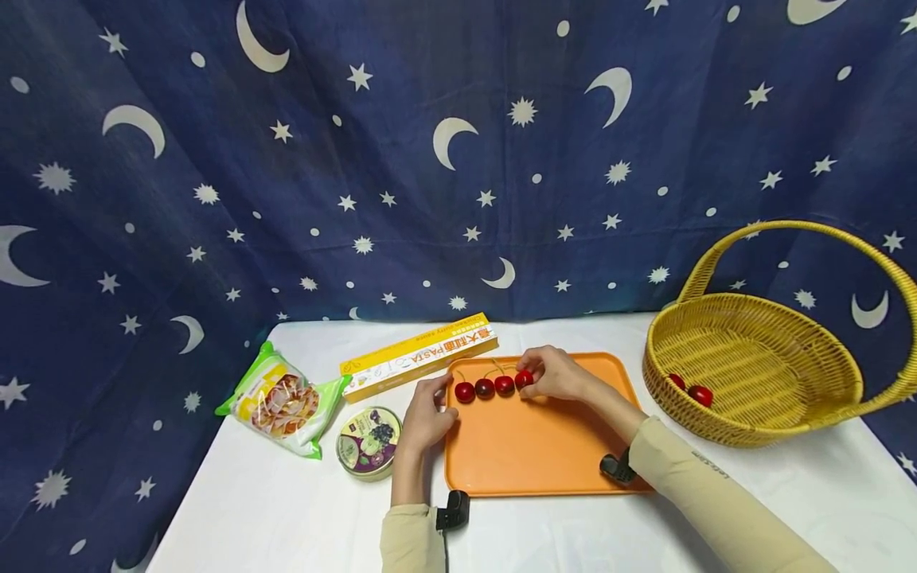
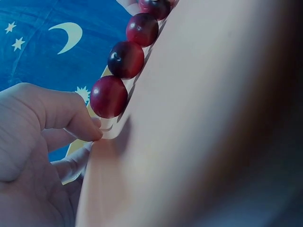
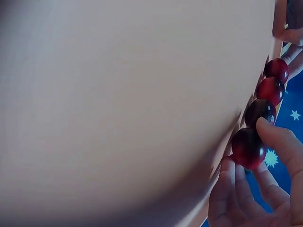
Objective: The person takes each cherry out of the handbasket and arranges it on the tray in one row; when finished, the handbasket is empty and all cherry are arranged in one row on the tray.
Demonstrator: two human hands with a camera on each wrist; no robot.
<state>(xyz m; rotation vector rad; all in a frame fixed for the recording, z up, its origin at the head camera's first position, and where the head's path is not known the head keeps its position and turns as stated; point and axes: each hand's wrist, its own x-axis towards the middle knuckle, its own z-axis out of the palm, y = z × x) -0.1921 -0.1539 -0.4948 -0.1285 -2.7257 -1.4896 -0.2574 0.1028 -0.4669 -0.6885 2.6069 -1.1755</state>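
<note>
Right hand [image 1: 555, 374] pinches rightmost cherry [image 1: 524, 380]; left hand [image 1: 426, 418] grips tray [image 1: 526, 450] by rim; three cherries [image 1: 485, 388] between them.

Right grip [image 3: 272, 210] around end cherry [image 3: 248, 148]

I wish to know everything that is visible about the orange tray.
The orange tray is shallow and rectangular, with rounded corners and a low raised rim; it looks like smooth plastic. It lies flat on the white tabletop, its long sides running left to right. Three cherries sit in a row near its far left corner, beside a fourth in the right hand. The left hand touches its left rim.
</note>
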